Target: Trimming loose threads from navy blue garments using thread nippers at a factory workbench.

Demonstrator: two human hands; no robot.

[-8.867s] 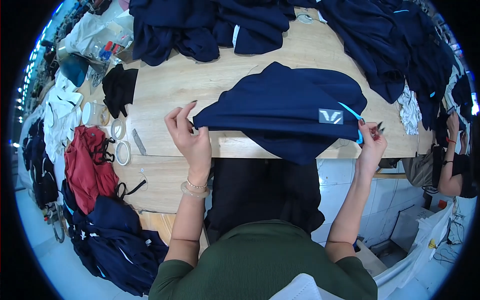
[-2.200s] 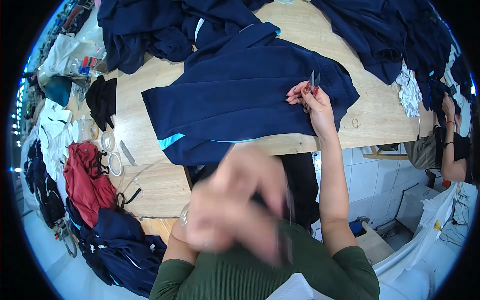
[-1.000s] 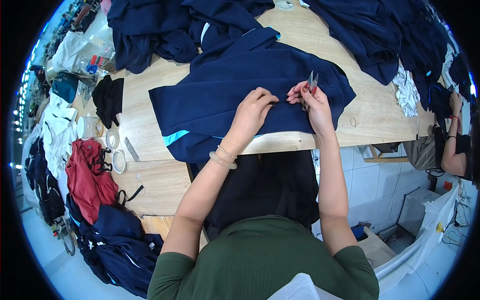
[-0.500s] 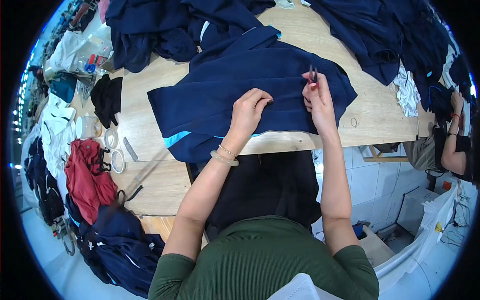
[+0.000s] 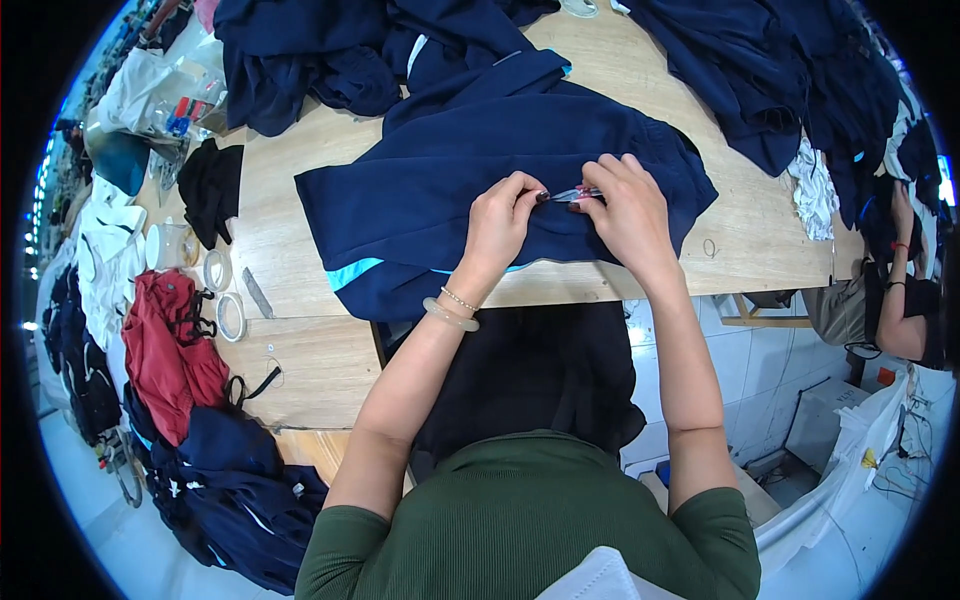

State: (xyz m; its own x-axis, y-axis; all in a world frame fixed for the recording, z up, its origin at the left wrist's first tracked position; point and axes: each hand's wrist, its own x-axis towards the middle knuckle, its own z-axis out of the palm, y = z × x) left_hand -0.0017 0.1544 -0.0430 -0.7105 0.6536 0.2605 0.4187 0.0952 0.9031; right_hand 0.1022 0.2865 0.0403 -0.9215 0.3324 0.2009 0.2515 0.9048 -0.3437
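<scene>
We're likely trimming navy garment [image 5: 420, 205] — left hand [image 5: 498, 218] pinching something unclear, right hand [image 5: 632, 210] gripping snips [image 5: 567, 195] — next needing cloth-clear blades.

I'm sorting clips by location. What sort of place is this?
Probably a garment workshop: the right hand holds snips over a navy garment, more navy clothes are heaped on the wooden table, and another person's arm shows at the right edge.

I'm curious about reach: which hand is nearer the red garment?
Left: the left hand is right of the red garment; the right hand, holding snips, is farther right.
</scene>
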